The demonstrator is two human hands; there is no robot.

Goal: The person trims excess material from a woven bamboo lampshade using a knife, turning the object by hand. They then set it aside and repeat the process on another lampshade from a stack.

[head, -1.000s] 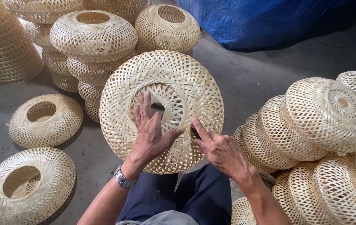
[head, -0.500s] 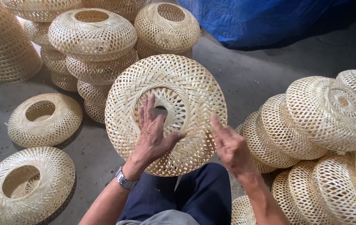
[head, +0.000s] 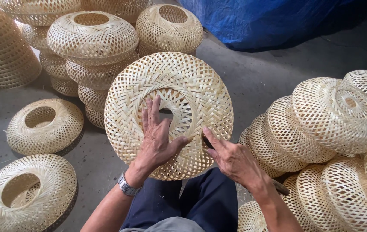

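A round woven bamboo shade (head: 200,90) with a hole in its middle stands tilted on my lap, its face toward me. My left hand (head: 157,139) lies flat on it just below the hole, fingers spread upward, with a metal watch on the wrist. My right hand (head: 233,159) touches the lower right of the weave with its index finger and grips a dark thin tool whose tip meets the shade; the handle end (head: 281,187) sticks out behind the wrist.
Stacks of similar woven shades (head: 91,38) stand at the back left, two single shades (head: 44,124) lie on the concrete floor at left, and a leaning pile (head: 336,116) fills the right. A blue tarp (head: 260,21) lies at the back.
The shade has shifted slightly right and been turned a little. My right hand moved back left along the lower edge to the weave near my left thumb.
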